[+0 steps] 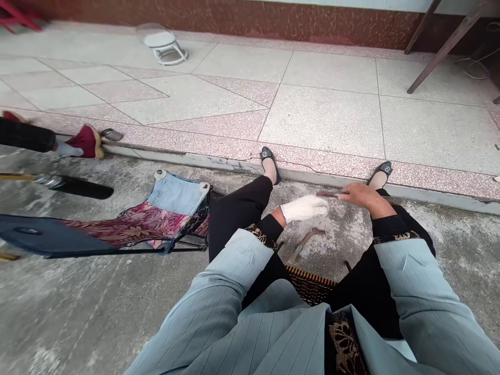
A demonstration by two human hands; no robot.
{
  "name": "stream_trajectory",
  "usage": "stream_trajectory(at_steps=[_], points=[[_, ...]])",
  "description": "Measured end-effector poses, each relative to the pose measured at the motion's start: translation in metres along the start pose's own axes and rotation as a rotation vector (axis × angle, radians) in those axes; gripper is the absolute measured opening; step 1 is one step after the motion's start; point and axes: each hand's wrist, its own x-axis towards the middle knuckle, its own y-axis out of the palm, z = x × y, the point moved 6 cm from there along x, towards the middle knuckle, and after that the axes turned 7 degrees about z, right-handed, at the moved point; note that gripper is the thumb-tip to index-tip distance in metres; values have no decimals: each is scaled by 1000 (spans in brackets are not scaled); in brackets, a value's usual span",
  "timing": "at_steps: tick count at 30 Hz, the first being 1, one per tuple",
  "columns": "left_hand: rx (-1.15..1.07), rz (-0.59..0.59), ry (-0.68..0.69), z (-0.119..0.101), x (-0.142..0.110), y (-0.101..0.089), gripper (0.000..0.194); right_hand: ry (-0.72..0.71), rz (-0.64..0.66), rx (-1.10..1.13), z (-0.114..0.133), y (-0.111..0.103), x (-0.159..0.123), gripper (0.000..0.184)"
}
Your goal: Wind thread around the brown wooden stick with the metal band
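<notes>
My left hand [307, 208], in a white knitted glove, is between my knees with its fingers curled. Whether anything is inside the curl is hidden. My right hand [361, 198] is bare and closed around a thin, straight brown-and-grey tool [328, 194]. One end of that tool points at the gloved hand, close above its fingertips; the other extends past my right wrist, over my right leg. I cannot make out the tool's exact kind. On the concrete below my hands lies a bent brown stick-like piece [307, 242], partly covered by my left sleeve.
I sit on a woven seat [312, 286], feet against a raised tiled step [332, 120]. To my left stands a fabric folding chair [133, 224]. Beyond it are another person's red shoe [86, 141] and a black-ended pole [82, 186]. A small white stool [164, 44] stands on the tiles.
</notes>
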Motion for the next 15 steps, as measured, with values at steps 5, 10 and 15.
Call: stream_trajectory(at_steps=[5,10,15], points=[[16,-221,-82,8,-8,-26,32,-368,686,212,39,37,-29,42],[-92,-207,-95,19,1,-14,35,-469,304,511,39,-1,-34,41],[-91,36,17,1,10,15,36,-188,-183,596,1,-23,-17,45]])
